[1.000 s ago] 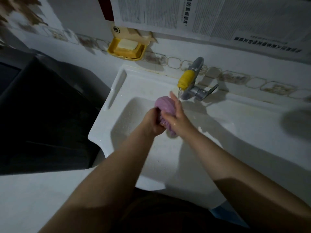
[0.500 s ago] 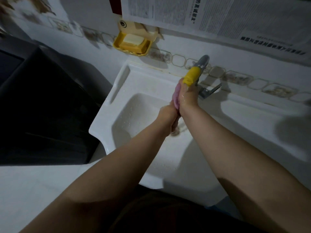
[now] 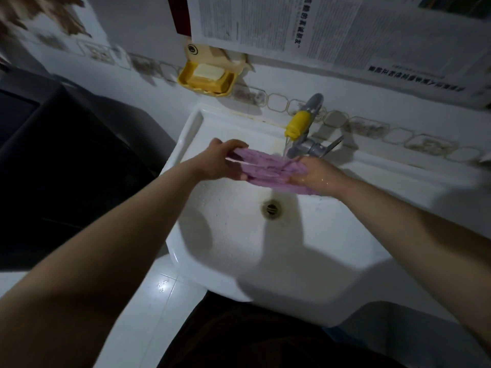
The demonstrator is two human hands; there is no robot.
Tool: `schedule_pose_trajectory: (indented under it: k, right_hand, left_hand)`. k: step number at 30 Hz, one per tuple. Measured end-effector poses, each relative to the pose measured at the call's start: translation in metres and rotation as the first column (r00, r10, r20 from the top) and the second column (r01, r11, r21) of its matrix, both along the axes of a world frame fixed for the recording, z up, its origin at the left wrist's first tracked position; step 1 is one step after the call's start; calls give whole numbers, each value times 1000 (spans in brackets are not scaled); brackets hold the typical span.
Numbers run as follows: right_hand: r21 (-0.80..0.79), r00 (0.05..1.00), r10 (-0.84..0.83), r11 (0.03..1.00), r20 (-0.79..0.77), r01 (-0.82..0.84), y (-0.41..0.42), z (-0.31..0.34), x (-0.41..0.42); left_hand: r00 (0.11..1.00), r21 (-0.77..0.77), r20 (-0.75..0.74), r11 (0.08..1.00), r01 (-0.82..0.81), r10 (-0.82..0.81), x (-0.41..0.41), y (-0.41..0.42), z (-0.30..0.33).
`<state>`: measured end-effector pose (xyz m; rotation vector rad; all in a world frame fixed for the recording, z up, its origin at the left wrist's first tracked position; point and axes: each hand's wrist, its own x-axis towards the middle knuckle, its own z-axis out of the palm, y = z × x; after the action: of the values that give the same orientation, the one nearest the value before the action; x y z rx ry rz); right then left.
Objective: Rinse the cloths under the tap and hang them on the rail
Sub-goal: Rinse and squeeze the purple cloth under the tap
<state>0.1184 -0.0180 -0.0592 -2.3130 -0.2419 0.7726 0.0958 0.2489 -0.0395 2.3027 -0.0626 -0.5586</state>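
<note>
Purple cloth (image 3: 268, 170) stretching lengthwise from 9 to 3 o'clock over the sink (image 3: 239, 235), left hand (image 3: 220, 162) and right hand (image 3: 316, 176) fingers clamping its ends, tap (image 3: 299, 126) water running onto it

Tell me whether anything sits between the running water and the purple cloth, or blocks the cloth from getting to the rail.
Nothing is between them: the stream from the yellow-tipped tap lands straight on the purple cloth, which the left hand and right hand hold stretched over the sink. No rail is in view, so that path cannot be judged.
</note>
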Motion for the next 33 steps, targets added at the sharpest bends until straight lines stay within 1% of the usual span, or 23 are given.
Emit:
schedule_pose_trajectory:
  k: [2,5,7,9,10,11,12,13,14,15,20,21,22,23,24,25,26,27,28,29,30,32,33]
  right_hand:
    - [-81,990,132,987,-51,-136,-1,10,-9]
    - [-171,947,221,949,-233,-264,0,27,-11]
    - [-163,951,137,969,-276,-187,1,34,-6]
    - [38,928,8,999,-372,7,3,36,-2]
    - [182,886,-33,975,-463,131,5,35,-1]
    - [300,843,-39,925,-536,234,9,37,-4]
    - [393,809,-24,865,-588,311,14,39,-7]
    - [448,792,-15,818,-610,361,21,40,-11]
    - [489,788,-9,780,-616,392,28,40,-13]
    - [513,791,-10,756,-611,406,35,42,-15]
    - [502,773,-42,737,-633,452,34,52,-2]
    - [474,794,-77,766,-603,434,29,57,2]
    - [407,850,-125,836,-512,368,21,60,7]
    - [269,919,-146,929,-367,255,14,64,11]
    - [83,964,-131,985,-230,154,8,67,13]
    - [-60,986,-109,993,-129,102,6,67,14]
    - [-115,991,-115,987,-61,108,7,64,15]
    - [-95,987,-158,983,-4,157,12,59,12]
    - [3,971,-238,971,35,238,20,53,5]
    - [156,946,-320,938,44,310,29,45,-5]
    - [306,930,-362,894,58,329,40,36,-18]
    - [505,923,-338,838,186,205,55,20,-42]
    - [537,909,-318,833,269,132,58,13,-48]
  left_hand:
    - [971,284,160,950,129,-179,3,8,-6]
    - [898,470,266,860,198,-352,4,12,-12]
    - [874,558,261,803,209,-410,3,10,-17]
    - [897,589,161,769,248,-412,2,4,-23]
    - [917,550,81,785,285,-390,1,0,-27]
    - [943,422,-16,853,308,-332,0,-4,-29]
    - [959,191,-150,944,267,-241,-2,-9,-30]
    - [942,-92,-297,987,134,-156,-7,-14,-28]
    - [914,-307,-391,952,-23,-104,-11,-20,-28]
    - [900,-425,-428,897,-122,-81,-16,-28,-27]
    - [906,-662,-418,659,-358,73,-29,-71,-33]
    - [896,-700,-433,588,-406,103,-30,-74,-34]
    - [881,-719,-451,527,-453,142,-33,-75,-34]
    - [866,-721,-464,487,-492,188,-35,-75,-34]
    - [849,-719,-475,455,-526,230,-36,-75,-35]
    - [828,-717,-498,415,-560,258,-37,-76,-35]
    - [794,-705,-538,366,-607,281,-37,-78,-35]
    - [743,-677,-596,306,-669,306,-35,-82,-32]
    - [670,-631,-671,232,-741,317,-32,-87,-29]
    - [589,-575,-745,146,-805,314,-28,-93,-25]
    - [547,-545,-775,103,-832,318,-24,-98,-19]
    - [575,-568,-740,132,-812,349,-23,-112,-7]
    - [597,-580,-723,164,-798,348,-24,-118,-3]
